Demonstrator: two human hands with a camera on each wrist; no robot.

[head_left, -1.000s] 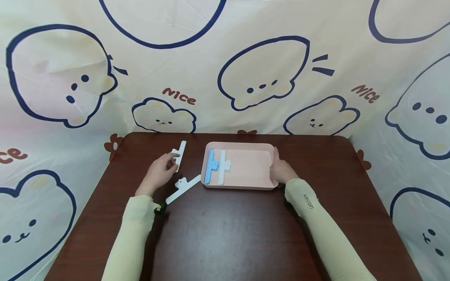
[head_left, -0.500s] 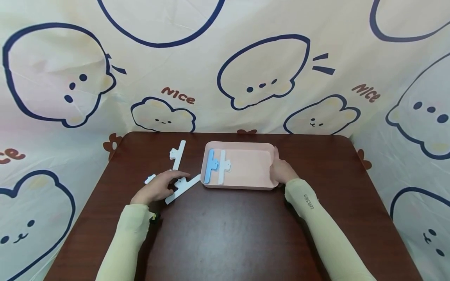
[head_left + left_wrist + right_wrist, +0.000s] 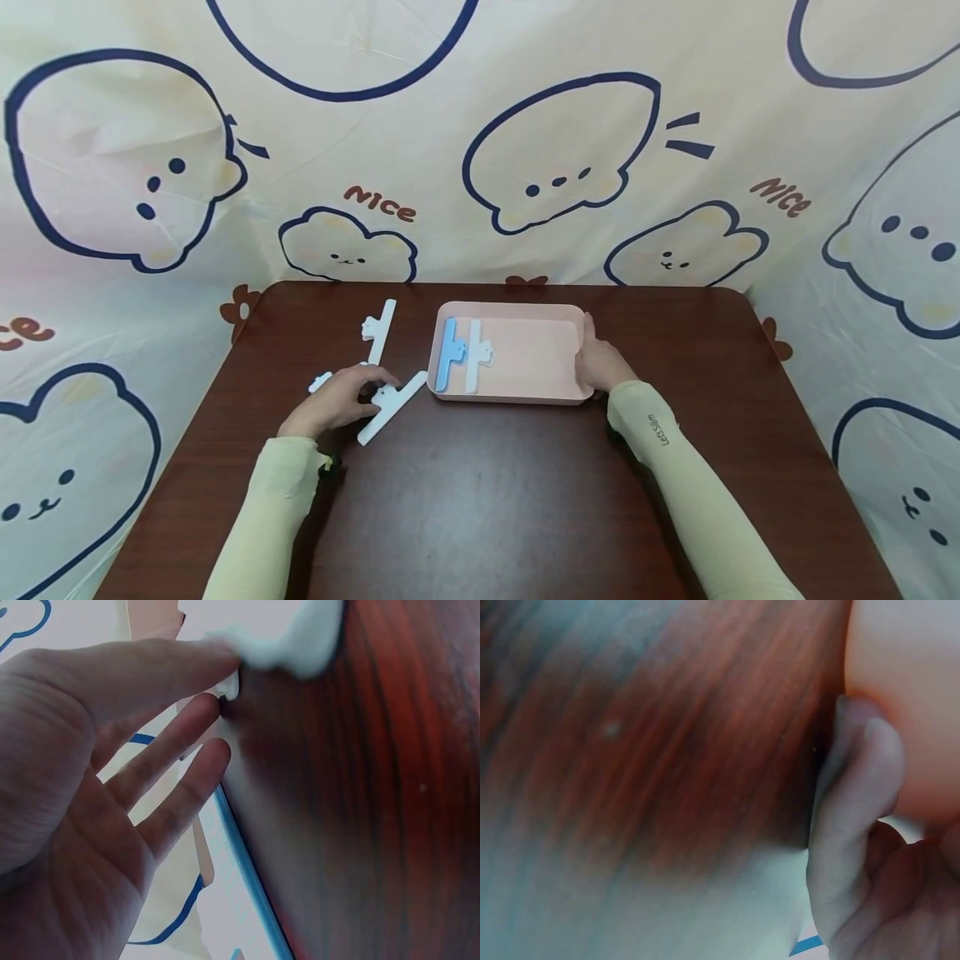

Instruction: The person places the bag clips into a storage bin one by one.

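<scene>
One white clip (image 3: 392, 407) nudged nearer by left hand (image 3: 339, 403) (tray (image 3: 525, 393) unmoved)

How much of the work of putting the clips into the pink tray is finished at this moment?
Two clips, a blue clip and a white clip, already lie in the pink tray. The left hand touches a white clip on the table; whether it has a grip is unclear. The right hand holds the tray's right rim. Two more white clips, the far clip and another mostly hidden behind the hand, remain outside.
</scene>
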